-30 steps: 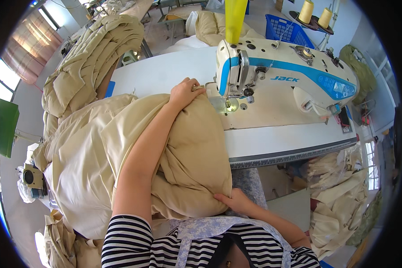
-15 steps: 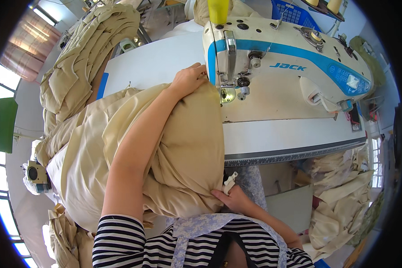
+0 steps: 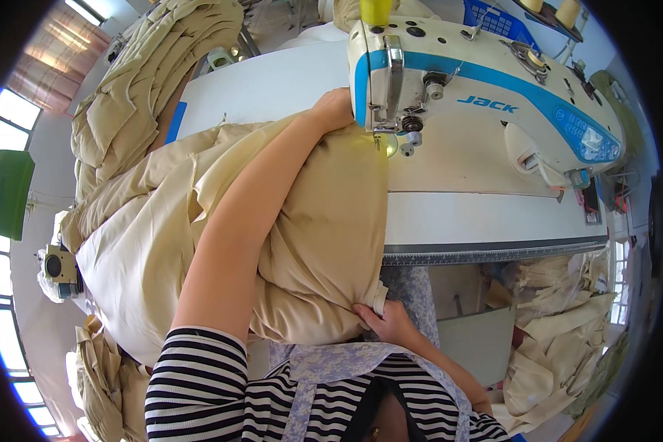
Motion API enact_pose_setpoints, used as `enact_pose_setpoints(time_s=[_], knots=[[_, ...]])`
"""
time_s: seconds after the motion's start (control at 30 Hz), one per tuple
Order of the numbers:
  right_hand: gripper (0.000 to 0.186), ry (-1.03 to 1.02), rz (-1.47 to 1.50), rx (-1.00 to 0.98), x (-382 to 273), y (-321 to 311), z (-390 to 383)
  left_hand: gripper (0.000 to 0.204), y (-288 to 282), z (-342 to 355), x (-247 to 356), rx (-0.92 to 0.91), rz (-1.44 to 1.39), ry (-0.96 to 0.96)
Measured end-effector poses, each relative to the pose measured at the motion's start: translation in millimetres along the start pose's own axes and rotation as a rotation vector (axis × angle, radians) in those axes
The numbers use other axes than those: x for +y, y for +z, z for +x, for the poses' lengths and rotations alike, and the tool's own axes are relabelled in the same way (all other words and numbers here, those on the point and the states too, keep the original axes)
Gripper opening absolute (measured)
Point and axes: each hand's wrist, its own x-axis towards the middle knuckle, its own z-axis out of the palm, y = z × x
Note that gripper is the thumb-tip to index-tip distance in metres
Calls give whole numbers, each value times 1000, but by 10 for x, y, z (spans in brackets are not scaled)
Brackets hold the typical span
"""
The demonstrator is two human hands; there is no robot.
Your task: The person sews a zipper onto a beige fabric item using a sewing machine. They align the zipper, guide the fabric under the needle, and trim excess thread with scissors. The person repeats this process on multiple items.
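Note:
A large, bulky piece of beige fabric [image 3: 324, 199] lies across the table and my lap, its right edge running under the needle area of a white and blue sewing machine [image 3: 449, 140]. My left arm reaches over it. My left hand [image 3: 334, 109] is curled on the fabric's far end, close against the machine head, which hides the fingertips. Near the table's front edge, my right hand [image 3: 390, 322] is closed on the near corner of the fabric, the thumb pressed on top. A pale strip of the edge folds up beside that thumb.
A ruler strip [image 3: 493, 254] lines the front of the white table [image 3: 272, 81]. Layered beige pieces [image 3: 155, 66] hang at the far left. More beige fabric [image 3: 552, 353] is heaped at the lower right. Behind the machine stands a blue basket [image 3: 497, 20].
The fabric's right edge has straightened between my hands. My left hand has slipped further behind the machine head. A white fitting beside my right hand is now out of sight. The view has shifted slightly.

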Motion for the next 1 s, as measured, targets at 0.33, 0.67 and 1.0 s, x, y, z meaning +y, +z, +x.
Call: enact_pose_setpoints(time_s=[0.33,0.67,1.0], knots=[[31,56,-141,-126,56,41,-70,33,-287,-415,441,-20,260,-89],[34,195,288,-250,-67,86,-184,59,-315,-4517,1817,657,324,-480],[26,32,355,-160,-51,196,-258,66,390,-5702,1447,532,258,-1206]])
